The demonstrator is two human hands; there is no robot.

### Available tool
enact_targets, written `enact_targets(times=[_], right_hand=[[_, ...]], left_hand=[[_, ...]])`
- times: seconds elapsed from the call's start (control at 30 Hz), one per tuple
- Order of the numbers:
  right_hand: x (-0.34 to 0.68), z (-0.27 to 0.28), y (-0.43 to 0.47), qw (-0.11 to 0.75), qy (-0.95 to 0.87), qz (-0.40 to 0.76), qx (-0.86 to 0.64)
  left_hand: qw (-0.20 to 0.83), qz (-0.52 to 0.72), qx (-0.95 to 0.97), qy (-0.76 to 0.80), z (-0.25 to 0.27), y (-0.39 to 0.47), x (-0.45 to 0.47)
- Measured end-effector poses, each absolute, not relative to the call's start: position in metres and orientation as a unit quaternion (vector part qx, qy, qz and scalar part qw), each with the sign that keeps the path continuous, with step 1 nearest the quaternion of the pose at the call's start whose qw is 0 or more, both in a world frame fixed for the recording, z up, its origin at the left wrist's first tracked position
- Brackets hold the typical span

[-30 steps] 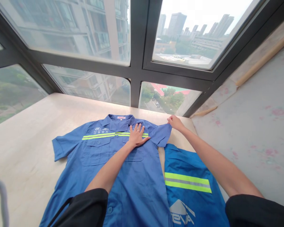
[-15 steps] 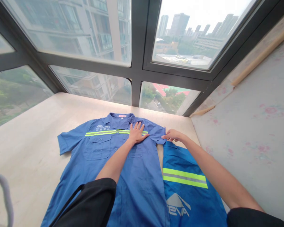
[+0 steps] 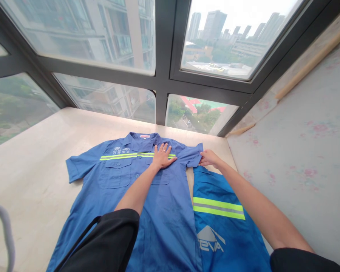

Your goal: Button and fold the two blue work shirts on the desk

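A blue short-sleeved work shirt (image 3: 107, 204) lies face up and spread out, collar toward the window, with a yellow-green reflective stripe across its chest. My left hand (image 3: 162, 156) rests flat on the chest near the collar, fingers spread, wearing a ring. My right hand (image 3: 210, 158) pinches the hem of the shirt's right-side sleeve (image 3: 193, 154), which is drawn outward. Below that hand lies a second, brighter blue garment (image 3: 226, 189) with a reflective stripe and a pale logo, partly beside and under the shirt's edge.
The pale sill surface (image 3: 31, 177) extends left of the shirt. Dark window frames (image 3: 161, 87) stand behind it, and a flower-patterned wall (image 3: 294, 173) rises on the right. A grey curved tube (image 3: 7, 230) sits at the lower left edge.
My right hand has pulled the sleeve outward, so its hem now reaches further right and looks straighter. My left hand stays pressed on the chest. The view has shifted slightly.
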State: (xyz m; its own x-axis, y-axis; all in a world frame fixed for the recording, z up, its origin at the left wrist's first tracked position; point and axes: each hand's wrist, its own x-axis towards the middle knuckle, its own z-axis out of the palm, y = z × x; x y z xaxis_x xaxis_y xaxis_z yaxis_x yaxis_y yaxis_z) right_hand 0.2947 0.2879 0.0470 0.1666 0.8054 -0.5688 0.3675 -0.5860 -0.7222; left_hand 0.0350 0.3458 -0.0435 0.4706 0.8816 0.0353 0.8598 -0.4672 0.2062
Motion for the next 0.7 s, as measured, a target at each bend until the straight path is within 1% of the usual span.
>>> enact_targets(times=[0.13, 0.2, 0.3, 0.4, 0.53, 0.7], right_hand=[[0.282, 0.05, 0.287, 0.287, -0.366, 0.547, -0.696], [0.277, 0.049, 0.286, 0.303, -0.349, 0.571, -0.679], [0.271, 0.048, 0.285, 0.267, -0.365, 0.594, -0.665], [0.27, 0.049, 0.284, 0.221, -0.403, 0.569, -0.682], [0.279, 0.056, 0.283, 0.165, -0.41, 0.544, -0.713], [0.292, 0.059, 0.282, 0.155, -0.425, 0.569, -0.687]], left_hand=[[0.083, 0.065, 0.854, 0.51, -0.043, 0.345, 0.035], [0.083, 0.064, 0.854, 0.51, -0.042, 0.345, 0.035], [0.082, 0.062, 0.852, 0.513, -0.042, 0.345, 0.035], [0.078, 0.063, 0.852, 0.513, -0.042, 0.345, 0.036], [0.075, 0.066, 0.855, 0.509, -0.042, 0.345, 0.036], [0.077, 0.069, 0.854, 0.51, -0.042, 0.345, 0.035]])
